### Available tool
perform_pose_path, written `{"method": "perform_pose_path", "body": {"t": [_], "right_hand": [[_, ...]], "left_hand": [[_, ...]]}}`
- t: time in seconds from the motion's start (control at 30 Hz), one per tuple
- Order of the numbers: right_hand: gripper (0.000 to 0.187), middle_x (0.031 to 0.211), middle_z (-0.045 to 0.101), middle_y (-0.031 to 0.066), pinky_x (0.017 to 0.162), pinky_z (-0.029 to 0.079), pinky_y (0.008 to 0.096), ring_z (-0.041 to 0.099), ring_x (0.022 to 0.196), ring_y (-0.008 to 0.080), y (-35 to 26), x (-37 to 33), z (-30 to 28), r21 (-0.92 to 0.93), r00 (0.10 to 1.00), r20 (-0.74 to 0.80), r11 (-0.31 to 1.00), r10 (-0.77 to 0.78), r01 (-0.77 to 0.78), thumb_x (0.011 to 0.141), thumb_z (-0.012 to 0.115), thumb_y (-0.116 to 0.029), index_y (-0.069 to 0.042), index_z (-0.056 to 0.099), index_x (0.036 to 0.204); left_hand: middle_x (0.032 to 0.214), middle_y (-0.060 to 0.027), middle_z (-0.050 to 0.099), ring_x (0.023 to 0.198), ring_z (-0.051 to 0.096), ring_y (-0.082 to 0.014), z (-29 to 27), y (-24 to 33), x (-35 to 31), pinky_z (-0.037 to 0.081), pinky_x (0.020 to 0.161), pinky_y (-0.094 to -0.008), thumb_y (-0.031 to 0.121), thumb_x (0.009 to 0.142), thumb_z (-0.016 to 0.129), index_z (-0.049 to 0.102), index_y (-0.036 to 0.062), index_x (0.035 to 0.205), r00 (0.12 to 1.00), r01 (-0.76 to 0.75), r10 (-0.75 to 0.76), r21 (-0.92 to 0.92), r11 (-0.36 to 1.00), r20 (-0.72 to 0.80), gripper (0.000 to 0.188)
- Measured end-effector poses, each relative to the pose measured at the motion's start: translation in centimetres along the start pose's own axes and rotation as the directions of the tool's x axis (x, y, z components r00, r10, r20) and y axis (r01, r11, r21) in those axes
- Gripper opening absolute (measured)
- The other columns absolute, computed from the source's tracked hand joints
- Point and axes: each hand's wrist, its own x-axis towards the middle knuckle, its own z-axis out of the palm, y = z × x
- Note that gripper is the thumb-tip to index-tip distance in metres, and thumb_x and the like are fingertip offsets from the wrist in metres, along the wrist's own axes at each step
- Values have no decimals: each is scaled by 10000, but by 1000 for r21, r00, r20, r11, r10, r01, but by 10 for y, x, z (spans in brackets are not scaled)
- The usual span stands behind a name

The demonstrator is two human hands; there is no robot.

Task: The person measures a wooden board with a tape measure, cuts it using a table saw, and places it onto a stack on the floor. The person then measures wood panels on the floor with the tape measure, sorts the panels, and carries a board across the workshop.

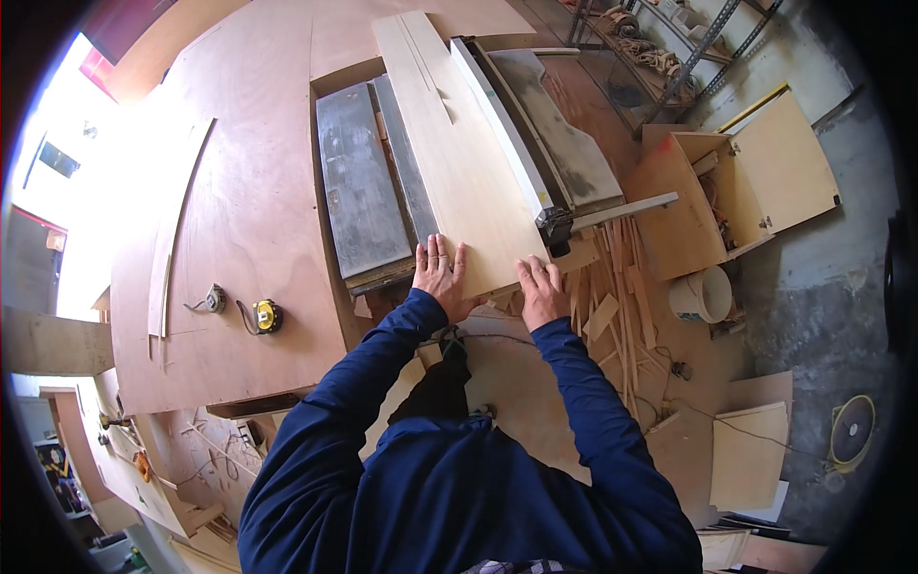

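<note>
Workpiece pos.: we have a pale wood board (478, 177) lying flat, running from upper ctr of frame down to mid ctr, across the grey metal tabletop (363, 182) of the machine. Thin dark lines run lengthwise in its far part.

L hand (438, 279): at frame ctr, fingers extended flat on the board's near end, L corner. R hand (542, 290): just R of ctr, fingers on the near end by the R corner. Grip: both hands touch the board; we can't tell if the thumbs clamp it from below.

Guide: a long white-and-black fence (502, 124) lies along the board's R side.

Surroundings: L half of frame, we see a large wood worktop (249, 220) w/ a yellow-and-black tape measure (267, 317) and, nearby, a grey tape measure (212, 299). R of ctr, wood strips (626, 277) lie in a loose pile; just beside, a white bucket (703, 295). Upper R: open wood cabinet (703, 191), w/ metal shelving (712, 38) above it in frame.
</note>
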Motion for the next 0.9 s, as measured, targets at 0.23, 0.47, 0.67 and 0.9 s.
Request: {"method": "perform_pose_path", "body": {"t": [0.23, 0.47, 0.67, 0.9], "right_hand": [[337, 1205, 556, -9, 826, 398, 368, 482, 1061, 187, 8, 27, 2, -51, 990, 78, 992, -115, 119, 837, 473, -142, -134, 590, 1152], [311, 1115, 587, 4, 814, 378, 330, 485, 1023, 176, 5, 62, 15, -182, 982, 76, 966, -172, 183, 835, 482, -152, -91, 610, 1112], [302, 1099, 595, -5, 833, 360, 321, 480, 1035, 156, -5, 94, 23, -299, 978, 148, 936, -148, 187, 843, 480, -163, -103, 609, 1109], [280, 1060, 588, -30, 826, 342, 356, 466, 1029, 145, -9, 123, 28, -345, 976, 182, 921, -123, 181, 853, 481, -172, -127, 610, 1097]], "left_hand": [[1393, -400, 156, 1333, 124, -507, -2, -9, 8, 71, 1099, -536, 642, 746, 539, 213, -34, 1401, 1000, -8, 8, 3, 1000, -2, 996], [1381, -410, 168, 1344, 128, -479, -10, -25, 34, 85, 1099, -531, 656, 755, 497, 202, -44, 1396, 999, 15, -17, 43, 999, 30, 994], [1386, -396, 184, 1352, 139, -456, -12, -42, 54, 94, 1098, -531, 651, 756, 508, 207, -26, 1401, 999, 48, -47, 37, 998, -9, 982], [1396, -380, 185, 1354, 146, -447, -17, -56, 74, 122, 1096, -527, 636, 754, 529, 208, -17, 1401, 997, 80, -81, 65, 995, 3, 974]]}}
